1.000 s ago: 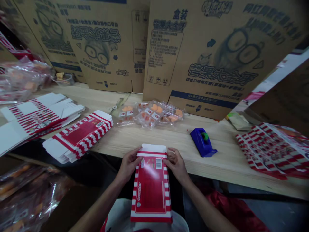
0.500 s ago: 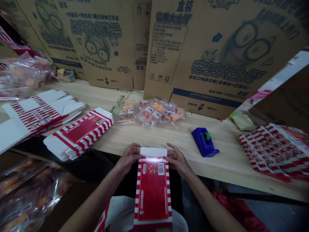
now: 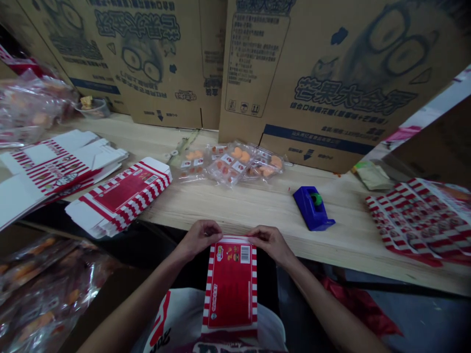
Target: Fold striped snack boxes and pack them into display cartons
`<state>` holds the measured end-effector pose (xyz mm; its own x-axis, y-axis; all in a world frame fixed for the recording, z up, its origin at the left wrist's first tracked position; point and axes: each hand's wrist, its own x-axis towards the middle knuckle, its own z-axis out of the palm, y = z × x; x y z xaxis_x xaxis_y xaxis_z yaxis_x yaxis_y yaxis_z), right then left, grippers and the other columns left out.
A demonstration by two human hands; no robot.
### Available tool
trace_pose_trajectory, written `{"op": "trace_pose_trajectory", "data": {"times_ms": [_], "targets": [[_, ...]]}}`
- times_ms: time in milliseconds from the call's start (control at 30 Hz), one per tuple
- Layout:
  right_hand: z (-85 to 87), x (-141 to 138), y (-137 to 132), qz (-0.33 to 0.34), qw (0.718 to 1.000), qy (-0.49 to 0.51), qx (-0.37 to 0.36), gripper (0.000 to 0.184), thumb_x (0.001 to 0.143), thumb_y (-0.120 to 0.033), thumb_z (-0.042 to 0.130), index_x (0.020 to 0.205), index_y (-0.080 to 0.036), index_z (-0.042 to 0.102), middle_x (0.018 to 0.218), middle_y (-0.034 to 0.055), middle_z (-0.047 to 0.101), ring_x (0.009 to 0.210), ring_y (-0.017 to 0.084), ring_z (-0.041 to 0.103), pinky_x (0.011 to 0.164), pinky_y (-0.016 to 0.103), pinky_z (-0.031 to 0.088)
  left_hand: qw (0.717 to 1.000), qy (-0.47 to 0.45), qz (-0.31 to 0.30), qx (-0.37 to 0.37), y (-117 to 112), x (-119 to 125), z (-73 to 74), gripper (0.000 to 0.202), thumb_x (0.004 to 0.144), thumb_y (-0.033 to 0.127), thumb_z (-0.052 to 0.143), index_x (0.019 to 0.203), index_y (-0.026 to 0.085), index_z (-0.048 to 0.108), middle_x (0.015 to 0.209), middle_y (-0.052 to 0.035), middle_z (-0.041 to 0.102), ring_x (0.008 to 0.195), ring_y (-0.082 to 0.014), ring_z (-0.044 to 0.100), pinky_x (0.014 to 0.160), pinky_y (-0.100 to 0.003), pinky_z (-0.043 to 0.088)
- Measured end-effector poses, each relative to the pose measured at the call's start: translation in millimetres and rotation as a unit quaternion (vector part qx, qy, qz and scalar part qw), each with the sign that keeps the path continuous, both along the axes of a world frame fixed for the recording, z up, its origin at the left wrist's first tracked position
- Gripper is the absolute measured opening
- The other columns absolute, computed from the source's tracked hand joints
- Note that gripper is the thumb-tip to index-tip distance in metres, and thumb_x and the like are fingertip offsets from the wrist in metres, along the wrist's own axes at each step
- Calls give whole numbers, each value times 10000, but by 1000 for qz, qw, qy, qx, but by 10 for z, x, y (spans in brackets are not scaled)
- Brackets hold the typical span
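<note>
Fingers (image 3: 215, 230) of both hands curl close and narrow over the top edge of a flat red-striped carton (image 3: 231, 289), left hand (image 3: 199, 239) at one corner, right hand (image 3: 270, 243) at the other; thumbs are hidden; carton sits over the lap, long side toward the body, its top edge just short of the table (image 3: 228, 208) edge; stack (image 3: 119, 196) of flat cartons well left, tape dispenser (image 3: 312, 208) well right, candy packs (image 3: 230, 164) straight ahead — all apart from the hands

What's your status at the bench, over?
Left hand, right hand on top edge of flat red-and-white striped cardboard box. Blue plastic tape dispenser off right, apart.
</note>
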<state>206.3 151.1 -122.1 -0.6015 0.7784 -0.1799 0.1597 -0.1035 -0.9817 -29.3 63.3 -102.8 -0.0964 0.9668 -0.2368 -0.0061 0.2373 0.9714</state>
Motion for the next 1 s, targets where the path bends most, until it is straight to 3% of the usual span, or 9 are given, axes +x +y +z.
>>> {"op": "trace_pose_trajectory", "data": {"times_ms": [100,300,533,700,800,867,933,1000], "targets": [[101,-51,61,-21,1000,-7,15,292,632,-371,791,824,-172,698,739,22,701,661,163,630,628,276,491,1000,-19,8,-10,64,-7,87,240,602,307,784,757,134,724,681,-41,700,602,-155,607,579,-246,453],[267,-105,77,-20,999,1,39,242,668,-385,752,620,-174,642,594,-1,639,551,136,561,542,251,443,998,-60,-18,-19,112,-23,206,194,589,301,783,621,140,679,576,-18,668,553,-152,597,558,-241,443],[105,15,-64,-7,998,36,54,200,705,-384,751,761,-198,706,865,52,693,786,190,629,699,290,498,995,-83,-46,16,-35,-29,46,238,677,355,764,771,145,699,743,-45,701,673,-175,639,642,-265,488],[-19,-70,-225,-37,995,37,90,166,779,-369,690,730,-210,695,917,66,696,854,204,642,759,312,499,998,-50,0,34,-110,22,-81,235,684,356,760,661,139,675,728,-51,694,652,-158,618,606,-237,472],[40,45,-124,-28,993,27,111,169,780,-360,687,883,-227,705,1045,75,685,932,214,639,781,323,508,994,-106,24,16,-132,99,-150,225,705,350,755,813,169,675,767,-29,696,676,-165,638,618,-245,495],[114,322,90,-133,974,11,186,208,763,-362,692,923,-229,695,1107,85,657,994,222,613,784,322,504,987,-158,35,-10,-122,162,-186,291,720,360,746,943,195,657,843,-32,708,712,-179,659,651,-273,521],[188,737,361,-320,908,-26,268,194,759,-383,670,858,-216,679,1053,89,647,971,218,589,758,316,486,981,-189,33,-30,-92,234,-200,321,730,374,737,984,205,634,880,-33,710,709,-180,667,654,-283,532],[236,1170,615,-453,848,-75,264,227,728,-417,661,783,-198,659,935,80,647,864,205,570,697,307,458,980,-195,17,-34,-51,317,-186,306,734,382,732,959,210,615,874,-24,707,686,-171,663,629,-272,530]]}}
